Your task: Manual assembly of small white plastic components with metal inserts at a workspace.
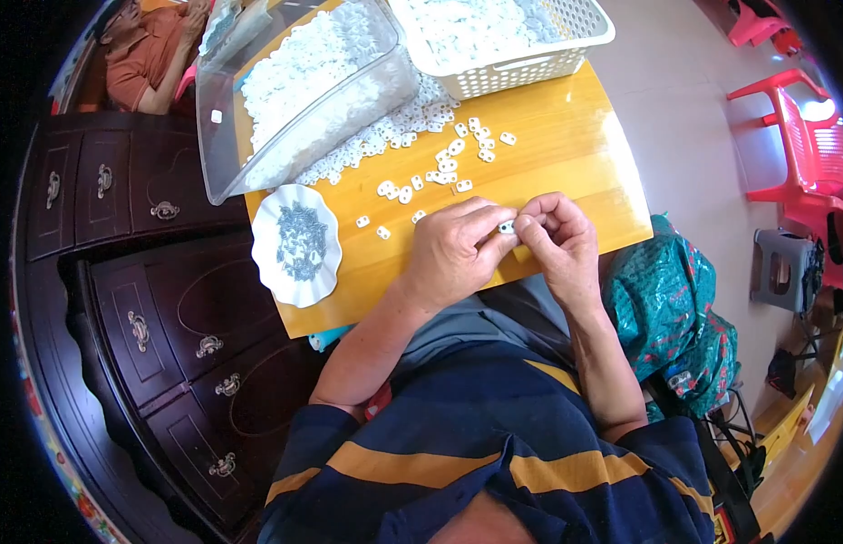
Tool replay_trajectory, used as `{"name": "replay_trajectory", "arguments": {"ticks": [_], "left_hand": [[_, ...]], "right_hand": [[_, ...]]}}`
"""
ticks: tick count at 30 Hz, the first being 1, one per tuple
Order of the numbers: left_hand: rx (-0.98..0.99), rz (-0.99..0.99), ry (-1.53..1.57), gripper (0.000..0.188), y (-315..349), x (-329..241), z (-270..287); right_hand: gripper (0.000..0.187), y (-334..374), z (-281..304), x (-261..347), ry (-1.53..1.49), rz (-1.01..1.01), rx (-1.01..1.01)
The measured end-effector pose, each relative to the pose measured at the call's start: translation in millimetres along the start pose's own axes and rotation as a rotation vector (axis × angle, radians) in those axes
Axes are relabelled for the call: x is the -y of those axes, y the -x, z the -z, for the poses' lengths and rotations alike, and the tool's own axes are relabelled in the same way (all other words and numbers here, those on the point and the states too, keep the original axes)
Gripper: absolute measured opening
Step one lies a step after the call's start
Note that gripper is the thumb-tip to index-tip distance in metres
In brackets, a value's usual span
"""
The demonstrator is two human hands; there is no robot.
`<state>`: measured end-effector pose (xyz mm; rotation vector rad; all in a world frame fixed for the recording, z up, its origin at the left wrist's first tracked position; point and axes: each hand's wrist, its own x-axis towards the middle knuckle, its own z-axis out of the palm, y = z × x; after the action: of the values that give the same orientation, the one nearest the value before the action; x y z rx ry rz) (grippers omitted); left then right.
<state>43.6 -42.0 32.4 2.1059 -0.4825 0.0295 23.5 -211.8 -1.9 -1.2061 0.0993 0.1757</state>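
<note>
Above the table's near edge, my left hand (455, 249) pinches a small white plastic piece (506, 228) with dark holes between thumb and fingers. My right hand (560, 238) meets it there, its thumb and fingertips closed against the piece's right end; whether a smaller part sits in that pinch is hidden. Just beyond my hands, several similar white pieces (447, 166) lie loose on the yellow wooden table (566, 150). To the left, a white scalloped dish (270, 265) holds a heap of small grey metal parts (302, 238).
A clear plastic bin (224, 150) and a white perforated basket (521, 74), both full of white pieces, stand at the far side. Dark drawers (122, 272) border the left. At right are a green bag (662, 290), a grey stool (782, 267) and red chairs (789, 136). Another person (145, 54) sits far left.
</note>
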Motion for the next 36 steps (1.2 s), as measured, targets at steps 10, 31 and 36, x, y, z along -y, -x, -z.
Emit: {"name": "replay_trajectory", "arguments": {"ticks": [10, 31, 36], "left_hand": [[-0.008, -0.057, -0.006, 0.015, -4.0, 1.7, -1.5], [-0.070, 0.018, -0.153, 0.038, 31.3, 22.3, 13.2], [-0.120, -0.005, -0.413, 0.040, 32.5, 34.2, 24.2]], "right_hand": [[0.007, 0.4, -1.4, 2.5, 0.006, 0.005, -0.033], [0.005, -1.1, -8.6, 6.4, 0.093, -0.024, -0.073], [0.006, -10.0, 4.3, 12.5, 0.653, 0.169, -0.130]]}}
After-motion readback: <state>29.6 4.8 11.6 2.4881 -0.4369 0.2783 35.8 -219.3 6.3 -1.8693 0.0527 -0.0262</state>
